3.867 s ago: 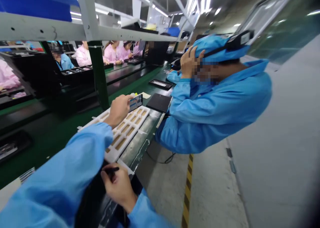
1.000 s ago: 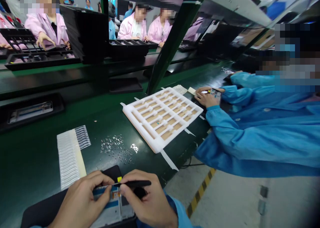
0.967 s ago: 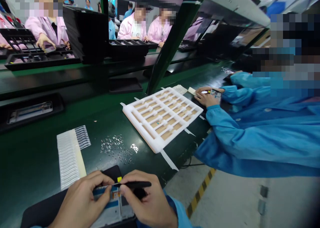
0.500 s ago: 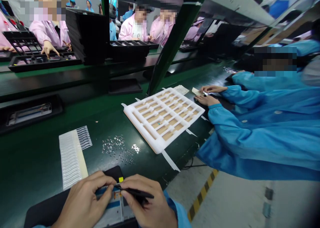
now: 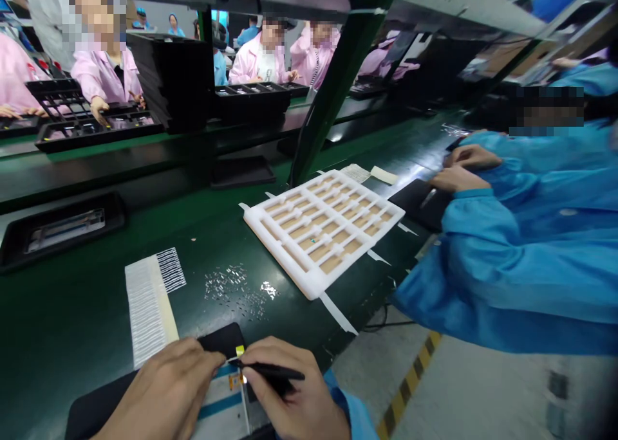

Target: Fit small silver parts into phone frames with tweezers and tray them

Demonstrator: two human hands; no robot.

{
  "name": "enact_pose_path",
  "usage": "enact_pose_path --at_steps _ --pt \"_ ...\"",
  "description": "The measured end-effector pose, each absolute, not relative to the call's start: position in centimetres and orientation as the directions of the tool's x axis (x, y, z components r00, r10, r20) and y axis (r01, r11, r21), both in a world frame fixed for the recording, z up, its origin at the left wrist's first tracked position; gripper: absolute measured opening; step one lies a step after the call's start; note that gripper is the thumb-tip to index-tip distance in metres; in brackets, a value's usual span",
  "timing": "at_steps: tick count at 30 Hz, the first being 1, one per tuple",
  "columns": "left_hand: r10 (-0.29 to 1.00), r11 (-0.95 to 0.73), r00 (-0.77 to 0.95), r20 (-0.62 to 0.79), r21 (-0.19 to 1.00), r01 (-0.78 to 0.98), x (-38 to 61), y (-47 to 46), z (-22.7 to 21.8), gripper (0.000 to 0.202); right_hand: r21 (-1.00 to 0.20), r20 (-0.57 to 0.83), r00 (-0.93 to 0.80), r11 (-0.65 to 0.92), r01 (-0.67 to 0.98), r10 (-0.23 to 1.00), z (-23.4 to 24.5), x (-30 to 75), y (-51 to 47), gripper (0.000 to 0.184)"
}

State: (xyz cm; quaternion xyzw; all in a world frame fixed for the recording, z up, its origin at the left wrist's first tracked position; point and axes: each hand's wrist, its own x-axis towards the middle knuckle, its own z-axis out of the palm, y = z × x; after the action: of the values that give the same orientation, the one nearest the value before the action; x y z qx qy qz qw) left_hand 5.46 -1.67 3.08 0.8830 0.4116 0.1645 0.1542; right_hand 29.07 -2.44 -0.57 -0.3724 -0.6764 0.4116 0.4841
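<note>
In the lower middle of the head view, my right hand (image 5: 294, 385) pinches black tweezers (image 5: 277, 370). Their tip is at the top edge of a flat phone housing (image 5: 226, 392) with blue strips and a small orange flex part. My left hand (image 5: 168, 388) lies across the housing's left side, its fingers pressed together and its thumb hidden. A short thin white strip (image 5: 232, 360) shows between the left fingertips and the tweezers' tip; which hand holds it is unclear. Under the housing is a black tray (image 5: 103, 398), partly covered by my hands. A yellow tab (image 5: 240, 350) sits beside the tip.
Beyond my hands lie a sheet of white strips (image 5: 145, 305) and scattered small metal pieces (image 5: 236, 285). A white foam tray (image 5: 316, 289) is taped to the green bench. Another housing (image 5: 65, 229) sits in a black tray at left. A co-worker's blue sleeve (image 5: 521, 234) is at right.
My left thumb has slipped out of sight and the left fingers have straightened. The tweezers stay at the housing's top edge. The co-worker's hands at right moved back from the pale card.
</note>
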Motion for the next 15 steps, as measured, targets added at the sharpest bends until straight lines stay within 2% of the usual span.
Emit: enact_pose_path --at_steps 2,4,7,10,15 --pt "0.748 -0.662 0.63 0.21 0.308 0.683 5.2 -1.7 3.4 0.033 -0.925 0.324 -0.252 0.361 0.116 0.912 -0.5 28.9 -2.5 0.019" --pt "0.738 -0.674 0.636 0.226 0.283 0.682 4.4 -1.0 3.6 0.03 -0.93 0.306 -0.255 0.345 0.126 0.917 -0.2 28.8 -2.5 0.018" --pt "0.814 -0.579 0.536 0.225 0.234 0.781 2.0 1.3 3.5 0.03 -0.94 0.309 -0.175 0.328 0.093 0.935 0.3 29.3 -2.3 0.014" --pt "0.888 -0.413 0.382 0.257 0.075 0.908 -0.7 4.4 2.4 0.048 -0.951 0.302 -0.039 0.304 0.06 0.952 0.5 30.2 -2.0 0.013" --pt "0.895 -0.399 0.393 0.21 -0.011 0.917 -2.0 6.5 0.6 0.048 -0.952 0.295 0.0 0.294 0.084 0.956 -0.1 31.2 -2.1 0.012"
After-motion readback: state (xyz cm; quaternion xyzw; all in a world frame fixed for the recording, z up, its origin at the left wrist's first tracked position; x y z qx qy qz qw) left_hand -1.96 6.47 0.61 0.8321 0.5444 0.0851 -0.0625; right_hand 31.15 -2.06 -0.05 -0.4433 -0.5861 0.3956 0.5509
